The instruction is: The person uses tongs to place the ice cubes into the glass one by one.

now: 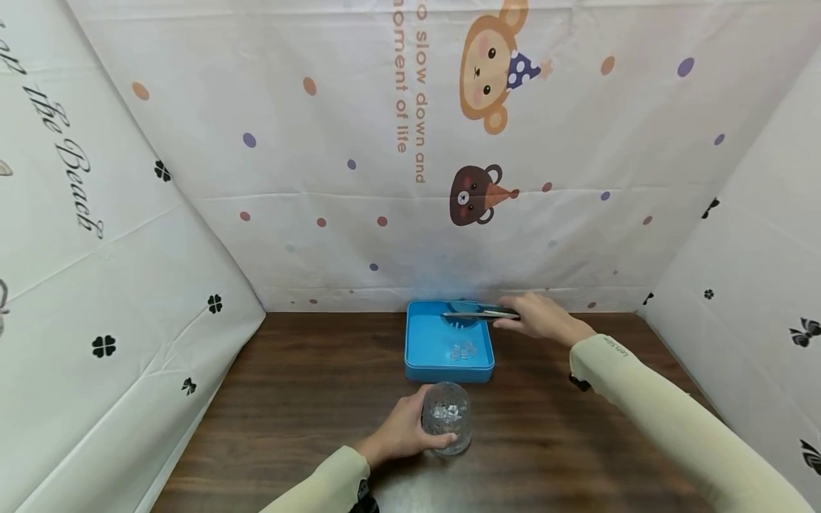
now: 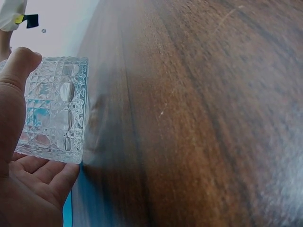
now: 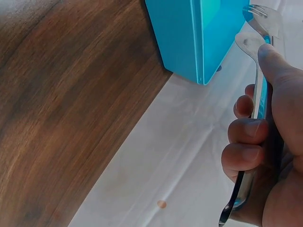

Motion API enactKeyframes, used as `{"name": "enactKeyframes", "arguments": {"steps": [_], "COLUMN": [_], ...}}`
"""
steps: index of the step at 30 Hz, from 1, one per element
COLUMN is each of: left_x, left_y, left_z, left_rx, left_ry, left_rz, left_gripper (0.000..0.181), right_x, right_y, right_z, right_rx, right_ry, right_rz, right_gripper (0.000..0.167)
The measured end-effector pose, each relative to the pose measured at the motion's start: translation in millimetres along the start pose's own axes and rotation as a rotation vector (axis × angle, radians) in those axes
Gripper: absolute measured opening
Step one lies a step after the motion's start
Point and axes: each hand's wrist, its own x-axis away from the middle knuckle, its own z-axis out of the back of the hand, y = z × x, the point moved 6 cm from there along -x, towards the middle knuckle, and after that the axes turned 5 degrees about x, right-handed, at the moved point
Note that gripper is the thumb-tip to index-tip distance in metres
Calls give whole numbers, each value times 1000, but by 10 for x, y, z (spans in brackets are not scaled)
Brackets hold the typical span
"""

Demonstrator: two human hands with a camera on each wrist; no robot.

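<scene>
A clear cut-glass tumbler (image 1: 447, 420) stands on the table with my left hand (image 1: 407, 426) wrapped round its side. In the left wrist view, the thumb and fingers hold the patterned glass (image 2: 57, 111) from opposite sides. My right hand (image 1: 537, 318) grips metal serving tongs (image 1: 477, 314) over the back right of a blue tray (image 1: 449, 374). One tong end is fork-shaped and the other spoon-like in the right wrist view, and the ends (image 3: 249, 42) stand apart with nothing seen between them. Several small clear pieces (image 1: 463, 350) lie in the tray's front right part.
The dark wooden table (image 1: 321, 399) carries the tray at its back edge, close to a printed white cloth wall (image 1: 359, 242). More white cloth hangs at the left (image 1: 147, 320) and at the right (image 1: 750, 299).
</scene>
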Motion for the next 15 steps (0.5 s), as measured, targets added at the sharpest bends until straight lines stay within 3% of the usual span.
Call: {"name": "enactKeyframes", "arguments": {"steps": [15], "left_x": [-10], "left_y": [31], "left_z": [11], "left_rx": [7], "left_ry": [-5], "left_rz": [8], "left_gripper": [74], "right_x": [-28], "right_y": [-117], "right_z": [-110], "right_rx": [-9], "right_ry": [-74], "right_rz": [1], "right_gripper": [53]}}
